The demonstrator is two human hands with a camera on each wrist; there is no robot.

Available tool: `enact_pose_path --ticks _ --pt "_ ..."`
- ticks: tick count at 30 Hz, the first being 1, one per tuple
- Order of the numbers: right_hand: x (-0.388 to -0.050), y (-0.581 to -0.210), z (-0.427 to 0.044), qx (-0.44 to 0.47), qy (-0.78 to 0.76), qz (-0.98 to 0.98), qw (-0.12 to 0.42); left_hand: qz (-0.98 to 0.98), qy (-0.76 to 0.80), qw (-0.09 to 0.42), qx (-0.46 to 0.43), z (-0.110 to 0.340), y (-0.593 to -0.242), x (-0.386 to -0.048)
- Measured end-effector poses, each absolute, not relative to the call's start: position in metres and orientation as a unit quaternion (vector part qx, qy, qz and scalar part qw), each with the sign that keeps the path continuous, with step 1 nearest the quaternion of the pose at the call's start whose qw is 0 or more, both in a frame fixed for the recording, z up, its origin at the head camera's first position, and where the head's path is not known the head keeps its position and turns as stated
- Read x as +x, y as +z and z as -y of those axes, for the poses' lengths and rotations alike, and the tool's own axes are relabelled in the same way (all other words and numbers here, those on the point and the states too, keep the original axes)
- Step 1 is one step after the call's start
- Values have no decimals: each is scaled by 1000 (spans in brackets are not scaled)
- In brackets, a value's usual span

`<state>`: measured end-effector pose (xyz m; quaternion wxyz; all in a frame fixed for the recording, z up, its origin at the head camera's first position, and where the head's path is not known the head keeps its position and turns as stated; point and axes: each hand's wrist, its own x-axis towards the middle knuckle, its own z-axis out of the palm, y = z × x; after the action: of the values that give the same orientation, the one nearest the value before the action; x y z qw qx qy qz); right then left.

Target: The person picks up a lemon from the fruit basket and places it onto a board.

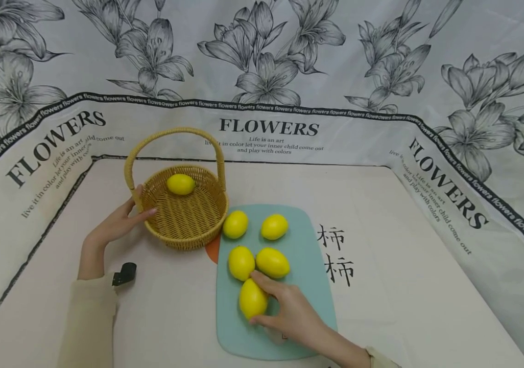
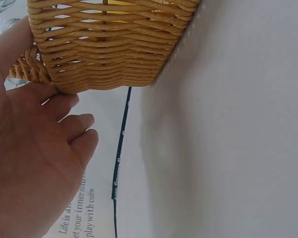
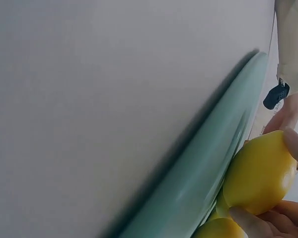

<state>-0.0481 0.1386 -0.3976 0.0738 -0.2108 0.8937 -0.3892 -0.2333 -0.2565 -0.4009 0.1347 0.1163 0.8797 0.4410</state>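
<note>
A wicker basket (image 1: pixel 189 242) with a tall arched handle stands at the left, and one lemon (image 1: pixel 181 184) lies inside it. My left hand (image 1: pixel 114 223) holds the basket's left side, thumb over the rim. The left wrist view shows fingers under and beside the woven wall (image 2: pixel 109 52). My right hand (image 1: pixel 295 313) pinches a lemon (image 1: pixel 251 301) between thumb and fingers at the near part of a pale green cutting board (image 1: pixel 239 337). In the right wrist view the held lemon (image 3: pixel 260 173) is close to the board; whether it touches is unclear.
Several more lemons (image 1: pixel 273 262) lie on the board, beyond the held one. An orange printed patch (image 1: pixel 213 250) shows between basket and board. Black characters (image 1: pixel 339 270) mark the tablecloth on the right. A flower-printed cloth (image 1: pixel 266 76) hangs around the back and sides.
</note>
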Motion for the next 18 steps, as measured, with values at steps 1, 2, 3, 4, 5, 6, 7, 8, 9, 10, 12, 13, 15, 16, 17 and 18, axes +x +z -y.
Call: enact_pose_path --ticks 1,2,3,4,5,6,7,8,9,10,12,13,15,16,17,18 --pt "-48 -397 -139 -213 -382 -896 72 -880 441 135 117 256 -401 -233" --pt "-48 -397 -139 -214 -379 -898 71 -880 441 135 117 256 -401 -233" --pt "-47 -396 -140 -216 -376 -898 71 -880 441 136 117 256 -401 -233" --pt "-47 -396 -140 -218 -374 -899 70 -880 440 136 117 256 -401 -233" --pt "-46 -395 -140 -220 -371 -900 68 -880 440 136 118 257 -401 -233" --pt "-46 -395 -140 -222 -368 -900 67 -880 439 136 117 257 -400 -233" --pt "-45 -395 -140 -223 -365 -902 66 -881 439 136 117 257 -400 -233" --pt "-45 -394 -140 -225 -362 -902 64 -880 439 136 117 257 -400 -234" --pt "-45 -394 -140 -226 -359 -903 62 -880 439 136 117 257 -400 -234" --pt "-44 -394 -140 -227 -357 -904 60 -880 439 136 118 257 -401 -234" --pt "-44 -394 -141 -229 -354 -905 59 -880 440 135 118 257 -401 -234" --pt "-44 -395 -141 -229 -354 -905 59 -879 441 135 118 258 -401 -235" --pt "-43 -395 -141 -228 -351 -906 60 -879 442 135 117 258 -402 -235" --pt "-43 -395 -142 -228 -350 -907 60 -879 443 135 118 258 -402 -235" --pt "-43 -395 -142 -228 -350 -907 61 -878 443 136 118 258 -403 -235" --pt "-43 -395 -142 -228 -350 -907 61 -878 444 136 118 258 -403 -235"
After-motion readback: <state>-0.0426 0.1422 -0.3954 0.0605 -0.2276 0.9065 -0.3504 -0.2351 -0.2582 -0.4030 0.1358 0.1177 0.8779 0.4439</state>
